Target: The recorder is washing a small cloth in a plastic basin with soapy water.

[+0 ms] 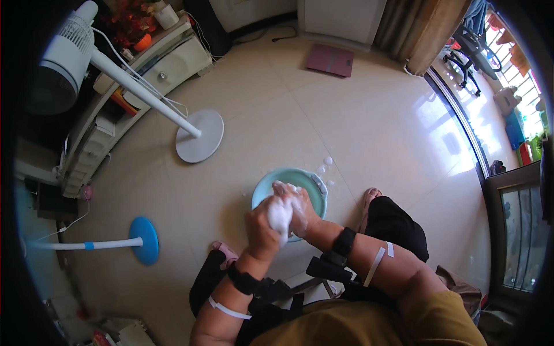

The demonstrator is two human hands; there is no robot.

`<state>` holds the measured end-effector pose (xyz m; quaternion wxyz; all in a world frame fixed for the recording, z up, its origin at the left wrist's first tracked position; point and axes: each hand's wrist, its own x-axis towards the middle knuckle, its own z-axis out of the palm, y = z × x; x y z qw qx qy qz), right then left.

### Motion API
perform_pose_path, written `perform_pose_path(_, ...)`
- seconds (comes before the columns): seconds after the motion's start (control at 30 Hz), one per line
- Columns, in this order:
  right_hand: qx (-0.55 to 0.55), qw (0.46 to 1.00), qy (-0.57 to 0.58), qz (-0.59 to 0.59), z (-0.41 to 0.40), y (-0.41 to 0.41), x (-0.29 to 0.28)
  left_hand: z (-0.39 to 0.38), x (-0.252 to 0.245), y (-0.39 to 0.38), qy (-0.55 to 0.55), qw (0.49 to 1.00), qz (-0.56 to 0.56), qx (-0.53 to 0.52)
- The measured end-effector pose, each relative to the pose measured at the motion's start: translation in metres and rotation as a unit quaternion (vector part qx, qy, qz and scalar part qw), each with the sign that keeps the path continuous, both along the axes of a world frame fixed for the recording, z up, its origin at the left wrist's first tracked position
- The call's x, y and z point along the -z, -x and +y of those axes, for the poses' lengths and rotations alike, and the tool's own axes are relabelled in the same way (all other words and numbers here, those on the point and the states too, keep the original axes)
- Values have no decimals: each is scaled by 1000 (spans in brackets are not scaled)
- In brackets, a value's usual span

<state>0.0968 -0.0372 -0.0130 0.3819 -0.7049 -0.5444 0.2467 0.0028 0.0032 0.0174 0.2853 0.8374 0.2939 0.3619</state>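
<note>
Over a light green plastic basin [258, 186] on the floor, my left hand [261, 227] and my right hand [305, 212] are pressed together with curled fingers. A thick white foamy mass [280, 214] is squeezed between them, and suds coat the fingers of both. Whether a cloth lies under the foam cannot be told. My hands and forearms hide much of the basin's inside. A grey-lined handle [319, 185] shows on its right rim. Black straps [344, 241] with small devices are around both wrists.
Foam blobs [327, 161] dot the tiles beyond the basin. At left stand a white fan base [200, 136] and a blue round base [144, 240] with a white pole. A pink scale [330, 60] lies farther off. My feet in pink sandals [226, 254] flank the basin.
</note>
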Motion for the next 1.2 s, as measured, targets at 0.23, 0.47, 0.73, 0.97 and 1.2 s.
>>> perform_pose_path(0.23, -7, 995, -32, 90, -1, 5, 10, 2, 0, 1, -13, 999, 19, -31)
perform_pose_path(0.47, -6, 983, -150, 108, 0, 14, 13, 50, 15, 8, 245, 951, 16, -187)
perform_pose_path(0.73, 44, 951, 85, 293, 1, -1, -11, 45, -2, 9, 589, 788, -108, -144)
perform_pose_path(0.97, 148, 885, -1, 441, 8, -10, -16, 40, -21, 15, 531, 846, -26, 36)
perform_pose_path(1.2, 230, 767, -88, 592, 11, -28, -11, 56, -20, 32, 525, 851, 18, 11)
